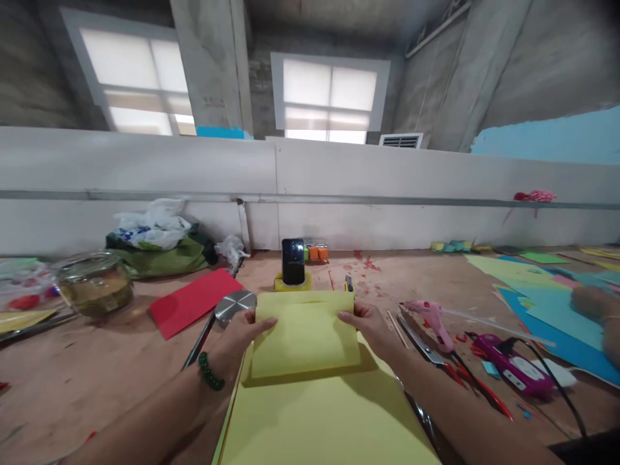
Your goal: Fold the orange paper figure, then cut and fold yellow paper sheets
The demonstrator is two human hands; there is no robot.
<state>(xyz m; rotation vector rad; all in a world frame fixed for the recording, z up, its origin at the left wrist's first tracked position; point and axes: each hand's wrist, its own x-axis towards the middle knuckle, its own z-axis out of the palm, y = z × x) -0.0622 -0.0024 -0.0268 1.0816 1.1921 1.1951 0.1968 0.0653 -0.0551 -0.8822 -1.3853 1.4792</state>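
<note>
A yellow sheet of paper is bent over at its far end, its near edge lifted and casting a shadow. Below it lies a larger yellow sheet, at the top of a stack. My left hand pinches the left side of the bent paper, thumb on top and fingers underneath. On the opposite side, my right hand grips the paper in the same way. A round metal lid sits just beyond my left hand. Scissors with red handles lie right of my right hand.
A phone stands upright behind the paper. Leftward are red paper and a glass jar. Rightward lie a pink glue gun, a purple power strip and blue paper, where another person's hand reaches in.
</note>
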